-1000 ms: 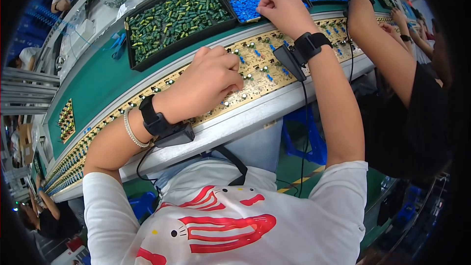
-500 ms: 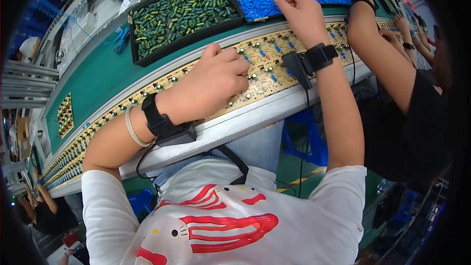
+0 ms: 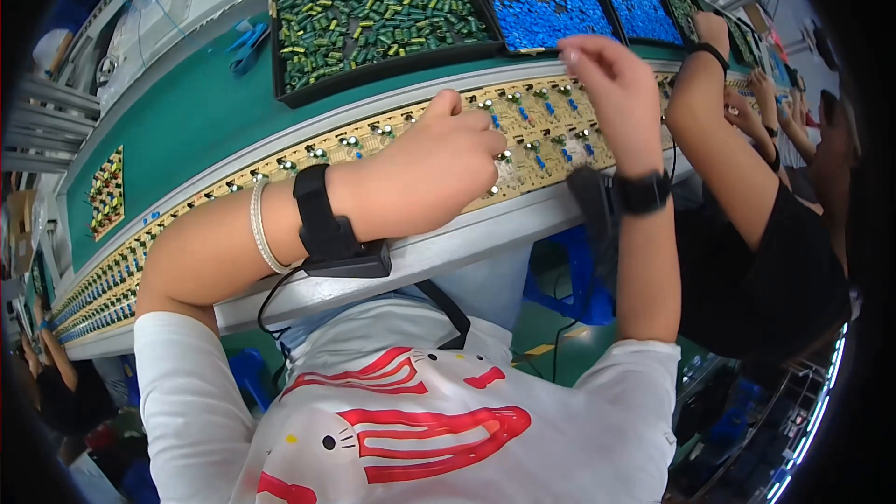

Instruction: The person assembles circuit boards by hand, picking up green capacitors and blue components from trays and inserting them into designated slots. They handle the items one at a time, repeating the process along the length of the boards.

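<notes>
The left hand (image 3: 439, 163) is curled knuckles-up over a tan strip of circuit boards (image 3: 523, 112); its fingertips are hidden, so whether it grips anything cannot be told. The right hand (image 3: 616, 98) is raised with thumb and fingers drawn narrowly together near a shallow black tray (image 3: 541, 49); motion blur hides whether a small piece sits between them. Black wrist straps circle both wrists, and a pale beaded bracelet (image 3: 263, 224) rings the left forearm.

The strip is flat and rigid, studded with upright, pale-topped round components and small blue ones. Its long axis runs from lower left to upper right, curving with the lens, passing beneath the left hand and below the right hand's fingers. A smooth silver metal rail (image 3: 467, 231) borders its near edge.

Beyond the strip, a black rectangular tray (image 3: 397, 73) holds a loose heap of glossy dark-green and yellow cylinders (image 3: 392, 19), lying in every direction. The shallow black tray beside it holds flat-looking bright blue pieces (image 3: 569, 14), with dark patches of its floor showing. Farther right, another black tray (image 3: 653, 42) contains similar blue pieces. To the left, on a matte green surface (image 3: 187, 112), lie a blue-handled tool (image 3: 247, 47) and a small, densely filled board (image 3: 107, 194).
</notes>
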Demonstrator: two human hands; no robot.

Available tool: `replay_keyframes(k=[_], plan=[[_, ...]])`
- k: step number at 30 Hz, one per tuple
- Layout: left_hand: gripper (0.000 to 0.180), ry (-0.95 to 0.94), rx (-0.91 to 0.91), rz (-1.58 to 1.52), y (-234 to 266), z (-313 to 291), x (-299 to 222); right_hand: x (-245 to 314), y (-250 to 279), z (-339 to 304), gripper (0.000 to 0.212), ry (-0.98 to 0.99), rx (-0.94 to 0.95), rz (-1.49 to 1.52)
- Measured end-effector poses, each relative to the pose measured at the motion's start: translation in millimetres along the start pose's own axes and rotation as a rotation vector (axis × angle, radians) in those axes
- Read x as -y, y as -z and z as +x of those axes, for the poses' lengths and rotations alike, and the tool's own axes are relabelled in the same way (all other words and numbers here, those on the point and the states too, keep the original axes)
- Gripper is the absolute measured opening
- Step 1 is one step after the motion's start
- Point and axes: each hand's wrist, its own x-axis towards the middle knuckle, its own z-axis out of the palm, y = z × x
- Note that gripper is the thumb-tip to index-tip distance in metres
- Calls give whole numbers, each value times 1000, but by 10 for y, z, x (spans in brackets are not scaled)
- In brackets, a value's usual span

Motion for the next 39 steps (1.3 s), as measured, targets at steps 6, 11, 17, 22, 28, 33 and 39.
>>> replay_keyframes(k=[6, 11, 17, 22, 28, 33, 39], plan=[[23, 271, -255, -81, 389, -150, 629, 468, -314, -831, 17, -74, 249, -68], [33, 471, -384, 306, 55, -540, 1437, 445, -513, -825, 10, 35, 327, -213], [30, 488, -349, 98, 34, -547, 1410, 459, -547, -768, 15, -234, 361, -244], [22, 483, -348, 197, 70, -571, 1367, 441, -549, -652, 16, -274, 447, -294], [18, 482, -320, 147, 82, -573, 1374, 463, -573, -520, 16, -222, 573, -439], [18, 424, -251, 191, 231, -185, 1214, 480, -581, -512, 16, -166, 594, -449], [20, 227, -135, 193, 44, 741, 1036, 524, -569, -523, 14, -122, 597, -470]])
